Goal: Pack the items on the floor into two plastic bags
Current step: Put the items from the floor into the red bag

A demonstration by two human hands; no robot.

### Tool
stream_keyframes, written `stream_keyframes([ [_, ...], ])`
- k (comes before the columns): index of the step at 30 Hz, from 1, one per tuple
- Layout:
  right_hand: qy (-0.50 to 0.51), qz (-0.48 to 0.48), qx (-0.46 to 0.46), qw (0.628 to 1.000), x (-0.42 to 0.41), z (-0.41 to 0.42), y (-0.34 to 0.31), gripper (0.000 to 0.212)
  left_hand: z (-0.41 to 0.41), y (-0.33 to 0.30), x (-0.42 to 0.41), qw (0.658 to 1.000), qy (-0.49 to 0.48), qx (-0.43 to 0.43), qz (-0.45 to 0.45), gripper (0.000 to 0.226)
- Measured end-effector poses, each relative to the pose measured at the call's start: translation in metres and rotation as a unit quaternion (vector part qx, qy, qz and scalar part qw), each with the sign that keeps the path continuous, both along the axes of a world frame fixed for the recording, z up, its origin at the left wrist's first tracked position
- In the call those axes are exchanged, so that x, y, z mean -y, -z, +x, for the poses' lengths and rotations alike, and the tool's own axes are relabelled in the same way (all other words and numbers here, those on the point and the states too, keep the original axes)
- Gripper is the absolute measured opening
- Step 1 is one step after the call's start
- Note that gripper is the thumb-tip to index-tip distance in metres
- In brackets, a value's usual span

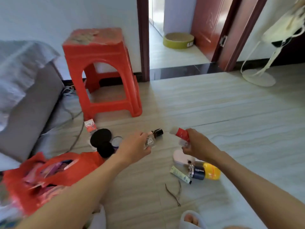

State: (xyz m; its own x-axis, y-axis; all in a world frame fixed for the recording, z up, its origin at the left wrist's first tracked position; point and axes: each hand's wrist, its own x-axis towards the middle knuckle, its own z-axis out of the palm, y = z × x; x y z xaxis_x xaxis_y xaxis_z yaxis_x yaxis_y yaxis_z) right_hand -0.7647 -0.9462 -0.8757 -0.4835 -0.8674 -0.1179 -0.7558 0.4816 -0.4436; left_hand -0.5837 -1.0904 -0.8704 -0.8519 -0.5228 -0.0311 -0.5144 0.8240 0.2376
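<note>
Your slippered foot [191,219] sits on the floor [231,104] below your right hand [196,142], with nail nippers [175,192] just beyond it. Your left hand [137,146] grips a small glass bottle [154,138] by its clear body, and your right hand pinches a red tube [179,133]. The red plastic bag [49,176] lies open under your left forearm; a green tube [180,174], a dark blue bottle [197,172] and a yellow container [212,171] lie under your right wrist.

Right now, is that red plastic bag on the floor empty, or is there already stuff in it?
Already partly filled: the red plastic bag lies open on the floor, with pinkish packets showing inside its mouth.
</note>
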Motion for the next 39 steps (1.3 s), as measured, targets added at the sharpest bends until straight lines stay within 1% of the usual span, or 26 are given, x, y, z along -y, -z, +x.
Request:
stream_keyframes([
  [4,-0.029,-0.049,0.015,0.998,0.042,0.048,-0.064,0.037,0.044,-0.074,0.034,0.998,-0.016,-0.028,-0.046,0.043],
  [6,-0.042,-0.078,0.05,0.995,0.064,0.081,-0.08,0.029,0.081,-0.095,0.052,0.997,-0.052,-0.053,-0.038,0.039],
  [8,-0.059,-0.097,0.08,0.99,0.085,0.118,-0.087,0.025,0.125,-0.099,0.069,0.99,-0.106,-0.098,-0.007,0.034],
  [13,-0.121,-0.103,0.165,0.973,0.128,0.214,-0.077,0.024,0.235,-0.077,0.076,0.955,-0.245,-0.166,0.036,0.021],
  [14,-0.135,-0.1,0.172,0.971,0.136,0.23,-0.07,0.022,0.254,-0.07,0.072,0.945,-0.271,-0.174,0.05,0.018],
  [17,-0.175,-0.072,0.179,0.966,0.155,0.273,-0.045,0.021,0.3,-0.041,0.063,0.913,-0.344,-0.198,0.09,0.02],
  [20,-0.232,-0.038,0.163,0.958,0.163,0.304,-0.027,0.021,0.333,-0.007,0.059,0.895,-0.39,-0.182,0.12,0.023],
  [22,-0.258,-0.039,0.181,0.948,0.168,0.321,-0.018,0.023,0.345,0.013,0.06,0.881,-0.419,-0.167,0.14,0.025],
  [24,-0.256,-0.051,0.173,0.95,0.178,0.331,-0.008,0.024,0.348,0.03,0.064,0.87,-0.435,-0.184,0.144,0.025],
  [26,-0.252,-0.071,0.187,0.947,0.19,0.338,0.006,0.021,0.345,0.042,0.069,0.853,-0.455,-0.215,0.141,0.023],
  [27,-0.252,-0.067,0.2,0.944,0.195,0.34,0.014,0.023,0.342,0.047,0.073,0.836,-0.475,-0.233,0.147,0.026],
  [29,-0.254,-0.031,0.212,0.943,0.2,0.344,0.025,0.028,0.335,0.055,0.079,0.788,-0.516,-0.278,0.188,0.033],
  [31,-0.258,-0.004,0.222,0.94,0.203,0.344,0.039,0.025,0.326,0.059,0.084,0.744,-0.538,-0.317,0.237,0.028],
  [32,-0.262,0.005,0.22,0.94,0.205,0.341,0.047,0.022,0.322,0.061,0.087,0.729,-0.54,-0.33,0.258,0.028],
  [34,-0.27,0.034,0.191,0.943,0.206,0.335,0.056,0.024,0.315,0.065,0.093,0.72,-0.531,-0.347,0.283,0.029],
  [35,-0.273,0.052,0.165,0.946,0.206,0.331,0.06,0.029,0.311,0.067,0.094,0.72,-0.524,-0.352,0.288,0.028],
  [37,-0.285,0.074,0.095,0.951,0.204,0.321,0.068,0.048,0.306,0.071,0.094,0.724,-0.516,-0.35,0.295,0.026],
  [39,-0.308,0.075,0.039,0.948,0.203,0.311,0.074,0.058,0.303,0.075,0.095,0.736,-0.515,-0.329,0.291,0.027],
])
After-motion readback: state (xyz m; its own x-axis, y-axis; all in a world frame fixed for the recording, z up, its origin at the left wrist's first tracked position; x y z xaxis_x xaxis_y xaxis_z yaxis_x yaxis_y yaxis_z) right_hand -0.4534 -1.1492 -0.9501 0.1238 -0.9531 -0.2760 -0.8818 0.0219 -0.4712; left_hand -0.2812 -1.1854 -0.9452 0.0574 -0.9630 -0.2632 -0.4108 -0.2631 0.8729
